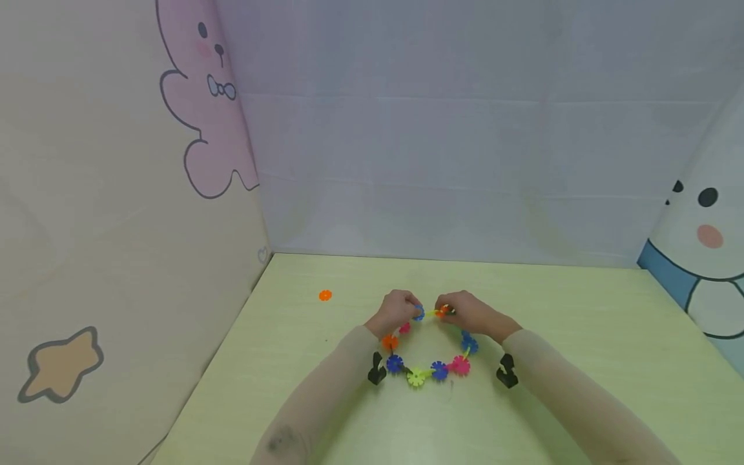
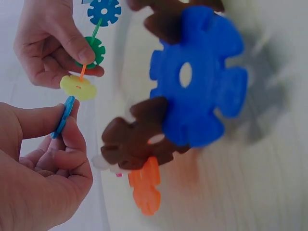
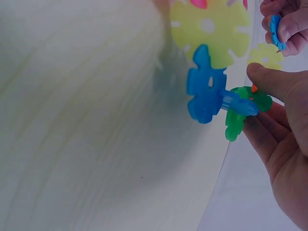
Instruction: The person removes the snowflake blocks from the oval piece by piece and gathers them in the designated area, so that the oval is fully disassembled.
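Interlocking plastic flower discs form a ring-shaped chain [image 1: 416, 377] on the table, in several colours. My left hand [image 1: 397, 310] is at the ring's far side, pinching a blue flower disc [image 2: 62, 117] between thumb and fingers. Right beside that disc's edge is a yellow flower disc [image 2: 78, 87]. My right hand [image 1: 467, 311] grips the chain there, its thumb over an orange flower disc [image 1: 443, 311] slotted between the yellow one and a green disc [image 2: 98, 50]. In the right wrist view, a light blue disc [image 3: 206, 91] hangs from the green pieces near my fingers.
A loose orange flower disc [image 1: 325, 295] lies toward the table's far left. The pale table [image 1: 581, 323] meets a white sheet [image 1: 453, 161] at the back and a printed cloth wall [image 1: 116, 213] on the left. Black wrist mounts [image 1: 376, 369] sit below both wrists.
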`<state>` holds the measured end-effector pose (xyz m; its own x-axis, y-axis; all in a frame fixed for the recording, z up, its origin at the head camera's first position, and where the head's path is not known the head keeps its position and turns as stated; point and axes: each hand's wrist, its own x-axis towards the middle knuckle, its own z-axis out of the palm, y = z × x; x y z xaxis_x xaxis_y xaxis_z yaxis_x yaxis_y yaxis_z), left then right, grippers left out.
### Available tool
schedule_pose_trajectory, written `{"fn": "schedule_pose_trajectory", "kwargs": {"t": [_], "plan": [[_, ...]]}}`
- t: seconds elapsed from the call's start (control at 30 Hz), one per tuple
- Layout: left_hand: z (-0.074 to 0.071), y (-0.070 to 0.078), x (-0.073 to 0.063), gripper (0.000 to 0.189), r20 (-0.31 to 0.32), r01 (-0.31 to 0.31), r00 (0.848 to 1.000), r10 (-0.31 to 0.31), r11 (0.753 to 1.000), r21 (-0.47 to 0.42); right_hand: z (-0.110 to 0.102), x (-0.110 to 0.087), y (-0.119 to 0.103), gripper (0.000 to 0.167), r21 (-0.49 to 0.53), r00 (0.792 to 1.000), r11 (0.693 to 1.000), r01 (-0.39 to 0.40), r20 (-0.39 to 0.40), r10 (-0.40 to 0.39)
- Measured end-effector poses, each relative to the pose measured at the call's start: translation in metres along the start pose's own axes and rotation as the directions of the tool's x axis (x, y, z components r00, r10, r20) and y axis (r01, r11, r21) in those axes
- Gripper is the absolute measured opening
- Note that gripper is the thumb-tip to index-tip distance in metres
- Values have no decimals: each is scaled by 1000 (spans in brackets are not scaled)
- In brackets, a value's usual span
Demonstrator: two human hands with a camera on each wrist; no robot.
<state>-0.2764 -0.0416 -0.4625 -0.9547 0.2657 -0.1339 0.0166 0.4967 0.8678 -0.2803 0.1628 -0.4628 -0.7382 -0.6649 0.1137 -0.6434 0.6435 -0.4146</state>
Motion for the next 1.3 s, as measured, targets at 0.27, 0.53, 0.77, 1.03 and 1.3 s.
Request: {"fn": "schedule_pose_trajectory", "kwargs": {"t": [0.27,0.53,0.77,1.03,1.3], "plan": [[-13,-8,3,12,16,-16,1000,16,1000,18,0,-1,4,13,4,999,999,-35,22,35],[-32,-26,3,17,-24,-21,999,21,1000,2,0,-3,3,13,-5,999,1000,-25,26,25],[-49,-39,-2,23,-88,-8,996,7,1000,-16,2,-3,8,13,14,999,999,-30,30,30],[-65,-56,-7,23,-113,4,994,-8,999,-35,2,-3,11,13,3,1000,1000,-12,24,12],[-78,-65,-12,24,-149,47,988,-49,999,-18,2,-3,14,13,-8,1000,1000,-9,25,9]]}}
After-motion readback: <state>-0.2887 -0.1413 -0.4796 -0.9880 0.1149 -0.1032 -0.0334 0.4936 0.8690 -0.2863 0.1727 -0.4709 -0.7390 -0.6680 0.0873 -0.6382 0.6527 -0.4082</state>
